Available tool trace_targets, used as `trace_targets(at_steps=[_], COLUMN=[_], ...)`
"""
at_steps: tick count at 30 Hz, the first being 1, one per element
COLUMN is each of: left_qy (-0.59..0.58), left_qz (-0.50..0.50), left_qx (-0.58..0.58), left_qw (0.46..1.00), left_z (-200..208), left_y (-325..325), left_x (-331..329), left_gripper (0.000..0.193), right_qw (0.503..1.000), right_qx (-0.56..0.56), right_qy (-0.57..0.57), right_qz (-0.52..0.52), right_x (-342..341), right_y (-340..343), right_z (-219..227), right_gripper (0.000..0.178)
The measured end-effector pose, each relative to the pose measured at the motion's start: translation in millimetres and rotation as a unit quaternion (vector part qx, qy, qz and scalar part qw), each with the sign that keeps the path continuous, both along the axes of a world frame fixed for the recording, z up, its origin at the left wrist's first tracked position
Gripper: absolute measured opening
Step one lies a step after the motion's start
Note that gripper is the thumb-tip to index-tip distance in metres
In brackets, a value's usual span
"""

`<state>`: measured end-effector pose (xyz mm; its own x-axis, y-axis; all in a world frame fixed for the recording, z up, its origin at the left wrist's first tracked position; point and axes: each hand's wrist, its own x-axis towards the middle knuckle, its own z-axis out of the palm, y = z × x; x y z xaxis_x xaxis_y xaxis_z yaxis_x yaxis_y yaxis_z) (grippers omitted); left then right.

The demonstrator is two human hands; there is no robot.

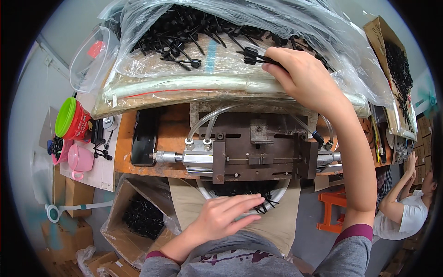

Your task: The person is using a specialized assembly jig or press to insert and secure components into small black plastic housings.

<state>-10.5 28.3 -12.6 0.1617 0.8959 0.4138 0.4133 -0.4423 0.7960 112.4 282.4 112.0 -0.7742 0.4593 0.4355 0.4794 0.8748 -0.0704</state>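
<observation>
My right hand (302, 76) reaches over the plastic-lined box (184, 90) at the back. Its thumb and fingers pinch several black plastic parts (251, 56) with block-like heads and thin stems. More such parts lie heaped behind them in the box. Low in front of me, my left hand (226, 214) is above a white basin (284, 189) on my lap. A few black stemmed parts (265, 203) show at its fingertips, between fingers and thumb, over the basin's rim. Between my hands stands a brown metal fixture (258, 127) with a small central block (258, 159); no hand touches it.
Silver air cylinders (198, 159) with clear hoses flank the fixture. A black phone-like slab (144, 138), a pink cup (80, 158) and a green-rimmed red tub (67, 115) stand left. Below is a carton (113, 207) of black parts. Another person (401, 212) sits at right.
</observation>
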Motion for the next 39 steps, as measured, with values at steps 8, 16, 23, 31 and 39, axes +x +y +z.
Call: trace_targets(at_steps=[8,16,23,31,39], left_qy=[-0.29,-0.271,0.093,0.238,0.256], left_qz=[0.059,-0.009,0.137,0.17,0.159], left_qx=[-0.115,-0.176,0.073,0.118,0.096], left_qw=[0.948,0.946,0.983,0.949,0.949], left_z=[40,42,18,-6,0], left_y=[16,17,22,29,33], left_x=[-4,0,13,25,23], left_gripper=[0.045,0.034,0.027,0.029,0.028], right_qw=[0.986,0.992,0.985,0.955,0.773], right_qx=[0.049,0.019,-0.036,-0.139,-0.466], right_qy=[0.079,0.071,0.168,0.213,0.405], right_qz=[0.137,0.1,-0.025,-0.153,-0.141], right_x=[37,67,88,99,92], right_y=[-77,-134,-150,-183,-187], right_z=[-29,-68,-82,-86,-80], right_gripper=[0.019,0.027,0.029,0.034,0.015])
